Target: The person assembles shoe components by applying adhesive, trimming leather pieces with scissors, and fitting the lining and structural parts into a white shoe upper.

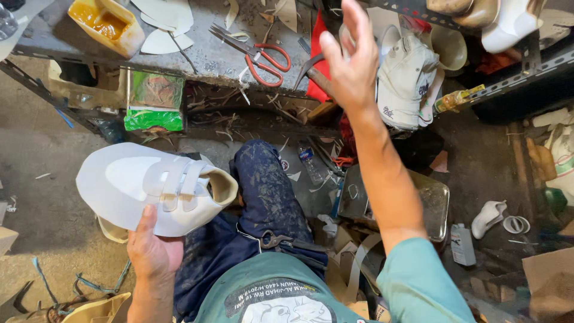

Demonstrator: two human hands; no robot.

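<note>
Overhead, we see a cluttered grey workbench (209, 57) above a dusty floor. Our right hand (351, 60) is raised, fingers spread, holding nothing, with red-handled scissors (263, 58) just left of it. Our left hand (152, 248) cups a white shoe upper (149, 185) from beneath.

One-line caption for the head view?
Left hand holds a white shoe upper; right hand is raised open near red-handled scissors.

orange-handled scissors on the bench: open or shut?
Open. The orange-handled scissors lie flat on the grey workbench, blades spread apart in a V and handle loops separated.
</note>
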